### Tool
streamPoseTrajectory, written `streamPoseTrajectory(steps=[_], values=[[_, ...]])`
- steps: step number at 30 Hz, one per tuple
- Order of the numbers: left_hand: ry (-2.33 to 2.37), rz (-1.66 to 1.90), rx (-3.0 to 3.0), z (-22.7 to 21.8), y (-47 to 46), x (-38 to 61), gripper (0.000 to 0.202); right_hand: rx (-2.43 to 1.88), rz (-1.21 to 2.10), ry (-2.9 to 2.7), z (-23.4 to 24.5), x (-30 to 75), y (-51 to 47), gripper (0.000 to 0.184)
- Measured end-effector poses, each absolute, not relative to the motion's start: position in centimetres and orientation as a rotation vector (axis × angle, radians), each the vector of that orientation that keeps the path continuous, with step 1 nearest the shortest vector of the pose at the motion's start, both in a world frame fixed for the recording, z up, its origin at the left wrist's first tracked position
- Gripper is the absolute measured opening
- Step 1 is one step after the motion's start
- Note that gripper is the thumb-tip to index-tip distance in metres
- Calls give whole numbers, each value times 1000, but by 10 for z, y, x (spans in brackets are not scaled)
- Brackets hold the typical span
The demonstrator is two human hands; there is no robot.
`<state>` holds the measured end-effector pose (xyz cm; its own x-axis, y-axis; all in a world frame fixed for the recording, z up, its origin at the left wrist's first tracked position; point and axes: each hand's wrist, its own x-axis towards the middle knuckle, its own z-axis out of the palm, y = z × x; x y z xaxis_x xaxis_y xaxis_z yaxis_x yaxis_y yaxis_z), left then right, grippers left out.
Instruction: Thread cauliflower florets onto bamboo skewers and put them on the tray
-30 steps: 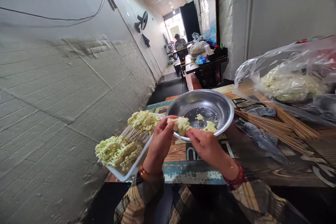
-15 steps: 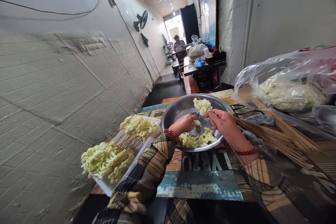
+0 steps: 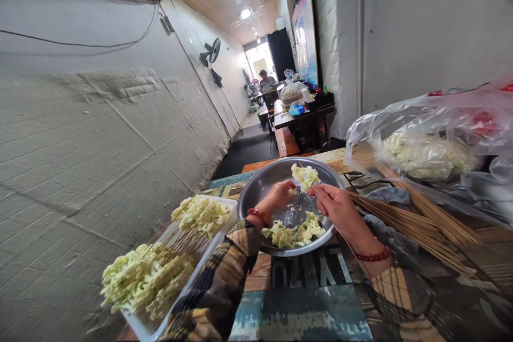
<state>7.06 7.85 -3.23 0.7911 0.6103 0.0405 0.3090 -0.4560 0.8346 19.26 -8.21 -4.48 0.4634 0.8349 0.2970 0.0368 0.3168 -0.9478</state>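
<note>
Both hands are inside a metal bowl [image 3: 256, 191] on the table. My right hand [image 3: 337, 208] pinches a thin skewer that carries a cauliflower floret [image 3: 305, 176] at its tip. My left hand [image 3: 277, 197] is closed on a small cauliflower piece right beside that floret. More cut cauliflower [image 3: 294, 232] lies in the near part of the bowl. Left of the bowl stands a white tray [image 3: 218, 246] piled with finished cauliflower skewers [image 3: 168, 256].
A heap of bare bamboo skewers [image 3: 417, 219] lies to the right, under clear plastic bags of cauliflower [image 3: 425, 152]. A tiled wall [image 3: 100, 171] runs close along the left. Far down the aisle sits a person [image 3: 265, 80] at dark tables [image 3: 302, 115].
A second ago both hands held a floret at the bowl's near rim. They have moved into the bowl; the skewered floret now sits higher and the left hand has picked up a small piece.
</note>
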Motion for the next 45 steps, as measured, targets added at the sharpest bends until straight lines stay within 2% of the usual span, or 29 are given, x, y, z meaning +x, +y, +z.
streamPoseTrajectory(steps=[4,7,12,27,34,42,45], values=[[578,569,1726,-1,73,50,41,-1101,686,-980,-43,190,-87,41],[479,691,1340,14,58,33,36,-1092,743,-976,-47,188,-86,42],[428,756,1140,20,31,28,30,-1110,830,-996,-54,188,-86,50],[372,970,915,14,16,30,33,-1321,783,-1160,-56,178,-97,46],[333,888,925,9,12,30,31,-1424,487,-1401,-45,168,-100,36],[428,956,1010,0,15,23,27,-1423,399,-1479,-40,162,-101,36],[388,963,1044,0,13,19,36,-1427,381,-1499,-42,163,-100,36]])
